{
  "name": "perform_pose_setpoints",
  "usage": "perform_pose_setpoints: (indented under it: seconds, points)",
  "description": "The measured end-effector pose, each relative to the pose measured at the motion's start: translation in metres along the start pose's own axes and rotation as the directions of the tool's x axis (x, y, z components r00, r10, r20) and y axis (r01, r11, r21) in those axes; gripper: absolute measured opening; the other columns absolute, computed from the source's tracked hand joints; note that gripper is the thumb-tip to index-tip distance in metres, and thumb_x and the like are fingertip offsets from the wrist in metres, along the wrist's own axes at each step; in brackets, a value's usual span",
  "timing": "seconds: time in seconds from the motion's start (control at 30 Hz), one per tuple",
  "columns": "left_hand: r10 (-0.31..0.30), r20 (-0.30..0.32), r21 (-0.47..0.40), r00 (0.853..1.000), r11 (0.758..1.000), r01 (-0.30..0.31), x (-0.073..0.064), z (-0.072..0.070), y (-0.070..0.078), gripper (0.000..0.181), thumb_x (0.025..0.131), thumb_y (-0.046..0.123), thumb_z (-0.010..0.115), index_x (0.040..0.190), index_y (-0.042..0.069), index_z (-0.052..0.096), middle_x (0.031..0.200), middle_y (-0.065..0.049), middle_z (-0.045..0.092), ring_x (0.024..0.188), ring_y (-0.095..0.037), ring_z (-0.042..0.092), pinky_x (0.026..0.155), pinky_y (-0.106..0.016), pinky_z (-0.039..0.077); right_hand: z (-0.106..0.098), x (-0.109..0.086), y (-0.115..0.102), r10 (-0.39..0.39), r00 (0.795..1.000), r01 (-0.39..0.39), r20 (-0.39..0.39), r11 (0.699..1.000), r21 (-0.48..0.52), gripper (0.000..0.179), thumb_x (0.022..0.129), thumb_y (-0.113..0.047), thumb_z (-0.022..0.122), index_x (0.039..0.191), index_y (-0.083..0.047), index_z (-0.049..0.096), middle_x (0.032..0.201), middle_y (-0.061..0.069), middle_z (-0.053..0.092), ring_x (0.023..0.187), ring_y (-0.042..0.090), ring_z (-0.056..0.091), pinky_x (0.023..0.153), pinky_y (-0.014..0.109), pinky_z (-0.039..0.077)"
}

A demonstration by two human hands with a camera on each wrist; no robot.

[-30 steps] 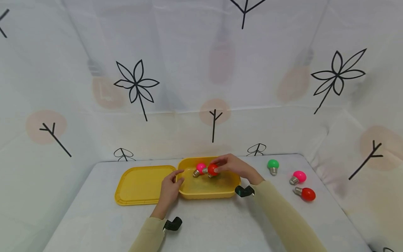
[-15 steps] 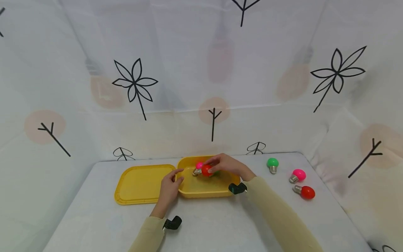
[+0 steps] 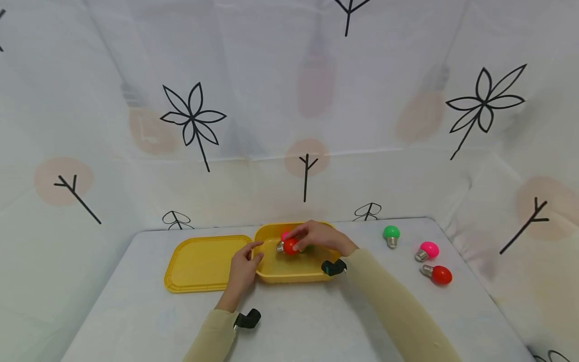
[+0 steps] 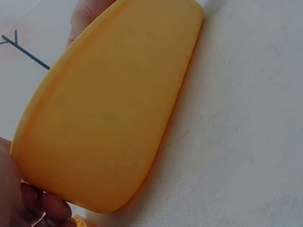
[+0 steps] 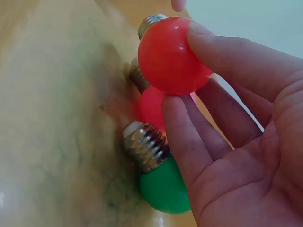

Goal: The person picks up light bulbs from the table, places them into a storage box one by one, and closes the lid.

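My right hand [image 3: 321, 236] pinches a red light bulb [image 3: 290, 246] by its round globe, over the inside of a yellow plastic box [image 3: 296, 278]. In the right wrist view, the red globe sits between thumb and fingertips, its metal screw base pointing away. Below it lie a green bulb [image 5: 163, 187] and a pink bulb [image 5: 150, 105], both partly hidden by the hand and the red bulb. My left hand [image 3: 243, 271] grips the box's left end, with fingers curled against the outer wall in the left wrist view.
A flat yellow lid [image 3: 203, 264] lies left of the box on the white-covered table [image 3: 289, 322]. To the right lie another green bulb [image 3: 391, 235], another pink bulb [image 3: 427, 251] and another red bulb [image 3: 438, 275]. A patterned cloth [image 3: 253, 186] hangs behind.
My right hand has carried the red bulb leftward and slightly lower within the box, covering more of the pink bulb. My left hand stays at the box's left end.
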State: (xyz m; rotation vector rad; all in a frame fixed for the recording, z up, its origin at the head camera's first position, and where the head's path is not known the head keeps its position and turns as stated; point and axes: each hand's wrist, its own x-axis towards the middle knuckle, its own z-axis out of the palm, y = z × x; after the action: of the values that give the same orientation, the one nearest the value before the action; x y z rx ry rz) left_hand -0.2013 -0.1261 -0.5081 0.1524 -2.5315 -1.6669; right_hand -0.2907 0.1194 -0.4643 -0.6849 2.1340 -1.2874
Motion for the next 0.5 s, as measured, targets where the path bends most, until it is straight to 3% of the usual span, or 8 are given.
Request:
perform_pose_setpoints:
  seconds: [0.5]
  points:
    - [0.010,0.002,0.012,1.000,1.000,-0.010,0.001,0.000,-0.001,0.029,0.094,0.009,0.068,0.123,0.012,0.070,0.077,-0.003,0.038,0.076,-0.019,0.042,0.062,-0.027,0.032,0.010,0.013,0.004,0.017,0.997,-0.019,0.073,0.999,0.032,0.032,0.086,-0.005,0.075,0.118,-0.009,0.074,0.120,0.004,0.066,0.107,0.022,0.061,0.094,0.034,0.050]
